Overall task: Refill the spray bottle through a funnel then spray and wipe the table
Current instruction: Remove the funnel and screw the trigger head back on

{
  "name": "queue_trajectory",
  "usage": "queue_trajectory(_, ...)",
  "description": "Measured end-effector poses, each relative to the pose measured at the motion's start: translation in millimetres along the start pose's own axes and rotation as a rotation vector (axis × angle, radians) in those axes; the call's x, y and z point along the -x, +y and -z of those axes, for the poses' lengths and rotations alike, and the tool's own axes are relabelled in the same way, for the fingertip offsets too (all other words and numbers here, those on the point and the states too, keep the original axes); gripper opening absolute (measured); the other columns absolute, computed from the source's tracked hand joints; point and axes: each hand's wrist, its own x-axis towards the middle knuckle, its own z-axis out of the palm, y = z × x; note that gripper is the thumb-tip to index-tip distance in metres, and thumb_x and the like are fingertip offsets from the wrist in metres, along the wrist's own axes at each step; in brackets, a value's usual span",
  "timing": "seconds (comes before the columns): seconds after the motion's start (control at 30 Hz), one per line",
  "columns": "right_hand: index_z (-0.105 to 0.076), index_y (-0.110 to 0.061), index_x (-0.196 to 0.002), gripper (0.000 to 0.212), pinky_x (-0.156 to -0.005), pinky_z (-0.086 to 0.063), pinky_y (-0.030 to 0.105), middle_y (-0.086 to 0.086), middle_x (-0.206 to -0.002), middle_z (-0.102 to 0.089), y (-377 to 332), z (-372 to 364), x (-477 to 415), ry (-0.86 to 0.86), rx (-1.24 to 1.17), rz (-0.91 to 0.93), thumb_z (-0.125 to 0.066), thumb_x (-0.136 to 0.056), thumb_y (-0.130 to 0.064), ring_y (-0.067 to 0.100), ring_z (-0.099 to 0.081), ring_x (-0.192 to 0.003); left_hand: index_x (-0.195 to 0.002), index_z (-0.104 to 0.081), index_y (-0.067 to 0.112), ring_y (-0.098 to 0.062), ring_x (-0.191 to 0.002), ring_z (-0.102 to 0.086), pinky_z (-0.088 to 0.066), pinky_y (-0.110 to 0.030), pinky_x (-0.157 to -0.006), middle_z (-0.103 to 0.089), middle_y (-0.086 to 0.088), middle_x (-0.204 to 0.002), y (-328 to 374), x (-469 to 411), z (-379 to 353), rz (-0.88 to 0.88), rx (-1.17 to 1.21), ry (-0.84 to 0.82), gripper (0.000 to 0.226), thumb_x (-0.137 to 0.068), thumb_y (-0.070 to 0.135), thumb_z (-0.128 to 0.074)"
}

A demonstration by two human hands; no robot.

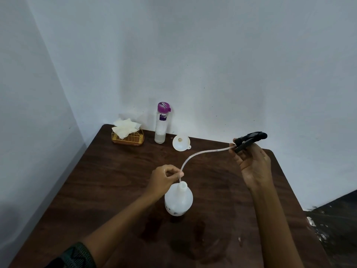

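While the white spray bottle (178, 201) stands upright at the middle of the table (108, 182), the left hand (164, 178) pinches the dip tube (201, 152) just above its open neck. The right hand (253, 163) holds the black spray head (251, 139) raised, fingers curled around it. Behind stand the funnel (181, 143), a purple-capped bottle (162, 122) and a napkin holder (127, 137).

Counter (108, 190) front, left: bare | back edge: napkin basket (127, 139), water bottle (161, 123), funnel (181, 143) | centre: spray bottle (178, 200), tube (202, 152) arching above

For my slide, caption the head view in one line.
Left hand feeds the dip tube into the spray bottle; right hand holds the trigger head.
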Motion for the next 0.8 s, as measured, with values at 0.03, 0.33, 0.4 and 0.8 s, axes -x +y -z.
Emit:
queue_trajectory(0.03,-0.061,0.001,-0.092,0.012,-0.066,-0.058,0.031,0.01,-0.08,-0.072,0.0,0.2,-0.2,0.006,0.005,-0.001,-0.052,-0.091,-0.008,0.026,-0.069,-0.077,-0.088,-0.07,0.013,-0.01,-0.081,-0.064,-0.048,-0.013,-0.068,-0.067,0.003,-0.084,-1.8,-0.5,-0.2,0.008,-0.024,-0.019,0.009,-0.083,0.02,-0.069)
queue_trajectory(0.33,-0.063,-0.003,-0.089,0.011,-0.06,-0.057,0.028,0.007,-0.077,-0.072,2.6,-1.5,5.2,0.001,0.081,-0.007,-0.053,-0.091,-0.005,0.024,-0.07,-0.074,-0.1,-0.068,0.013,-0.009,-0.079,-0.063,-0.049,-0.007,-0.064,-0.067,0.003,-0.089,3.7,1.2,-4.3,-0.093,0.067,-0.005,0.014,-0.087,0.016,-0.064)
queue_trajectory(0.4,-0.063,-0.002,-0.091,0.012,-0.058,-0.056,0.026,0.007,-0.076,-0.072,2.7,-2.4,6.8,-0.009,0.111,0.001,-0.052,-0.091,-0.005,0.023,-0.07,-0.073,-0.092,-0.07,0.014,-0.01,-0.08,-0.063,-0.048,-0.009,-0.064,-0.068,-0.001,-0.091,0.8,-1.2,-4.2,-0.097,0.014,0.002,0.008,-0.088,0.017,-0.064)
queue_trajectory(0.8,-0.067,-0.005,-0.088,0.012,-0.058,-0.054,0.025,0.009,-0.082,-0.071,12.0,-17.1,16.3,-0.074,0.295,-0.021,-0.055,-0.089,-0.006,0.021,-0.068,-0.071,-0.109,-0.068,0.014,-0.006,-0.079,-0.064,-0.051,-0.011,-0.07,-0.068,0.006,-0.089,7.3,-6.0,-4.2,-0.138,0.041,-0.077,0.023,-0.087,0.01,-0.063)
